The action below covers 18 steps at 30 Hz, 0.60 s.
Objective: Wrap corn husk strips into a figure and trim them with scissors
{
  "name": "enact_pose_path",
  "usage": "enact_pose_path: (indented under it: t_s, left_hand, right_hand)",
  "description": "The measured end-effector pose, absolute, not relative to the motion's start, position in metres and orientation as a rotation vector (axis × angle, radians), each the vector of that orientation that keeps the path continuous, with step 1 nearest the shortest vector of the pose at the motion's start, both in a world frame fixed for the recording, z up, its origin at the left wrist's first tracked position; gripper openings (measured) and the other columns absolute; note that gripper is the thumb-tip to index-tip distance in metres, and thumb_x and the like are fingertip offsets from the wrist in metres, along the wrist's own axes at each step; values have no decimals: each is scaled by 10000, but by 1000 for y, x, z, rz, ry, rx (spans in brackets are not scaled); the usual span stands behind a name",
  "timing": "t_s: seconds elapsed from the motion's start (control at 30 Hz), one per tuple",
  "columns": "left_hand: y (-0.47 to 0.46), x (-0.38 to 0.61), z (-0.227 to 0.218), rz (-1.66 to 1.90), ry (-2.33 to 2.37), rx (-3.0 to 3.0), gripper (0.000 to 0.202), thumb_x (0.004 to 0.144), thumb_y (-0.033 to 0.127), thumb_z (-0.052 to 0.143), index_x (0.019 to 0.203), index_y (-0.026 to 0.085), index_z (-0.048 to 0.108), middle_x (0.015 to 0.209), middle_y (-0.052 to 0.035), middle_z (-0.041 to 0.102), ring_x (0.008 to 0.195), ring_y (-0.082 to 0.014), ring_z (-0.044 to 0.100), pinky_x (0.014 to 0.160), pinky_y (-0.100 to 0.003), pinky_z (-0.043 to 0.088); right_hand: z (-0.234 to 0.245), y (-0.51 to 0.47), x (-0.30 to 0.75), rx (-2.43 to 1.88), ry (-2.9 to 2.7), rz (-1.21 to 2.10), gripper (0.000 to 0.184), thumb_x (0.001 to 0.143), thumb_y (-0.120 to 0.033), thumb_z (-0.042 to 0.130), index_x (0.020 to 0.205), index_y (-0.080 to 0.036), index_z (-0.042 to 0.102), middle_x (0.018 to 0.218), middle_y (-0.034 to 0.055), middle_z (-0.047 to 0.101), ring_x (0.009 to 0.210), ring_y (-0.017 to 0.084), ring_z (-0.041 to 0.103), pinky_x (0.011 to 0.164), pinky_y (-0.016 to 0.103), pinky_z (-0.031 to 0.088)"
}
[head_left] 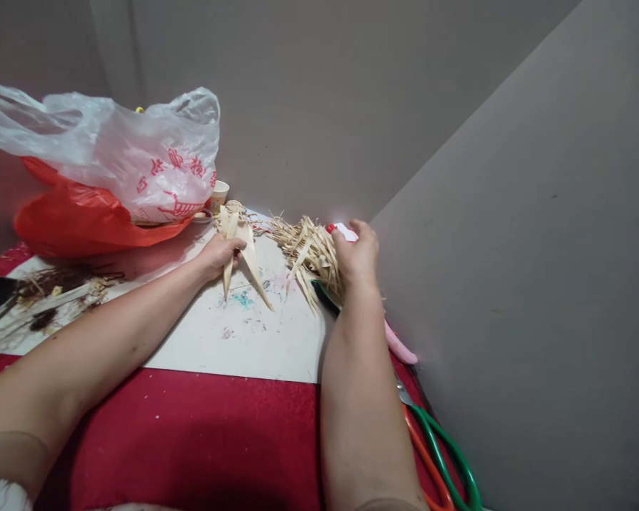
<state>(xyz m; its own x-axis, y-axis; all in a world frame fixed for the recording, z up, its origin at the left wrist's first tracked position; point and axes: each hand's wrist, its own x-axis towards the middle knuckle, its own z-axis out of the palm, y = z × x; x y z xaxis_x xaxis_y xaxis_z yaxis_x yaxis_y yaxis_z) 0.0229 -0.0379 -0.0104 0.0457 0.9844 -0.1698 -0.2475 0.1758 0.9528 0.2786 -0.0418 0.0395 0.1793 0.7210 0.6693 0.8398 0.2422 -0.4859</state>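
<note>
My left hand (218, 253) is closed round a folded piece of pale dried corn husk (245, 262) whose pointed ends splay down over the white board (234, 341). My right hand (358, 254) reaches to the far right of the board, fingers curled on a small white object with a red tip (341, 230); what it is I cannot make out. Just left of that hand lies a loose heap of shredded husk strips (306, 254).
A clear plastic bag with red print (138, 156) sits on a red bag (74, 220) at the back left, a small paper cup (219, 193) behind it. Scissors with green and orange handles (441, 454) and a pink tool (399, 348) lie by the grey wall. Dark scraps (53, 291) litter the left.
</note>
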Motion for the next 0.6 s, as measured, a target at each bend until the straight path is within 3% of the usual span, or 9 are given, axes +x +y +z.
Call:
enact_pose_path:
  t_s: [0.1,0.2,0.3,0.4,0.6]
  left_hand:
    - [-38,22,-11,1178,1069,985,151,602,79,658,675,140,541,500,16,491,429,-79,429,388,-186,310]
    - [-39,22,-12,1230,1038,1059,192,563,100,712,677,130,560,526,13,517,452,-77,437,414,-190,322]
    - [-40,22,-12,1255,1003,1079,189,547,115,719,686,121,591,551,4,549,473,-83,454,435,-198,327]
    - [-42,21,-12,1253,971,1074,181,527,103,715,651,127,585,543,11,545,473,-82,449,440,-201,318]
    - [-42,21,-13,1200,960,1087,181,565,128,720,581,139,540,489,22,492,435,-70,402,420,-198,277]
  right_hand:
    - [40,-43,242,-1429,-1532,98,305,788,-353,581,1028,-172,634,1031,126,653,978,239,619,847,427,503]
    - [39,-51,202,-1377,-1663,622,158,758,-310,622,816,-167,657,781,57,675,726,173,639,680,316,522]
    - [29,-56,172,-1431,-1648,925,134,717,-263,656,639,-165,608,614,9,620,559,131,594,516,233,462]
    - [19,-56,162,-1442,-1544,1004,129,691,-213,641,597,-171,563,535,-27,567,489,104,551,441,193,405]
    - [13,-52,167,-1435,-1576,966,99,662,-185,592,583,-174,534,478,-41,537,450,84,495,444,179,370]
